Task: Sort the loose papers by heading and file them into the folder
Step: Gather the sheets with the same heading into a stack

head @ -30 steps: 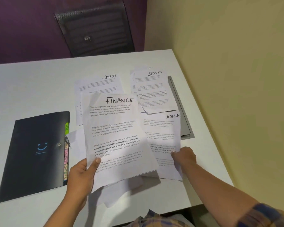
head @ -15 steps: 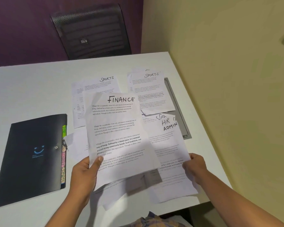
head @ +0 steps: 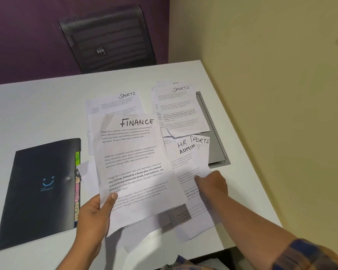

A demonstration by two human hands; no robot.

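Currently sorting is in hand; filing has not begun. The left hand [head: 94,213] grips the FINANCE sheet [head: 137,162], thumb on top near its lower left corner, the other fingers [head: 98,203] curled beneath. The right hand [head: 213,184] has its fingers curled and pinches the ADMIN sheet [head: 187,158], with the HR and SPORTS sheets [head: 200,141] fanned just beyond them. The folder [head: 41,191] lies closed on the counter [head: 37,110], apart, left of the left fingers. In my judgement, the next move calls for parting one sheet cleanly and matching its heading.

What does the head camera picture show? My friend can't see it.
A person's left hand holds up a sheet headed FINANCE while the right hand holds fanned sheets headed HR, ADMIN and SPORTS. A black folder lies at the left on the white table, more SPORTS sheets behind.
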